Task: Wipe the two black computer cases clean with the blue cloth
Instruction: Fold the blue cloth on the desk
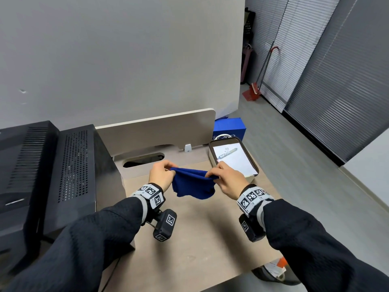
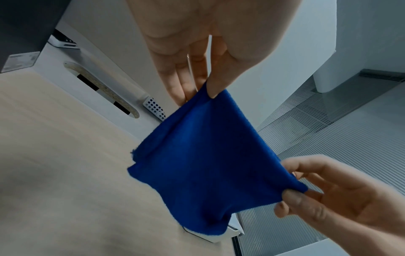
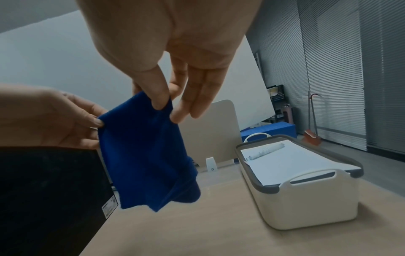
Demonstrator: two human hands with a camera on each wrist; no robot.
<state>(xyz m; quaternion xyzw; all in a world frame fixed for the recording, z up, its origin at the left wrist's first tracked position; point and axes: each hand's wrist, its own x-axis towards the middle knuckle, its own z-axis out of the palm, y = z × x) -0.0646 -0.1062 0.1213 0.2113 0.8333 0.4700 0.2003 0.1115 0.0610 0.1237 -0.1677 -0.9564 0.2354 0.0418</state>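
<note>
Head view: left hand (image 1: 160, 175) and right hand (image 1: 228, 179) each pinch a top corner of the blue cloth (image 1: 192, 183), hanging above the desk (image 1: 200, 239). Two black computer cases (image 1: 50, 175) stand to the left, untouched; a white bin (image 1: 250, 163) holding paper (image 1: 235, 160) and a pen (image 1: 227, 153) sits just behind the right hand.

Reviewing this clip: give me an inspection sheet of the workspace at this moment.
Surface: light wood desk with a beige divider panel at the back.
Job's things: blue cloth held up above the desk; two black computer cases side by side at the desk's left, untouched.
Clutter: white bin with a grey rim, holding white paper and a pen; blue box behind it.
Grippers: left hand and right hand each pinch an upper corner of the cloth.
Cables: one dark cable near the desk's front edge, by the cases.
Surroundings: grey wall, window blinds, red dustpan on the floor.
</note>
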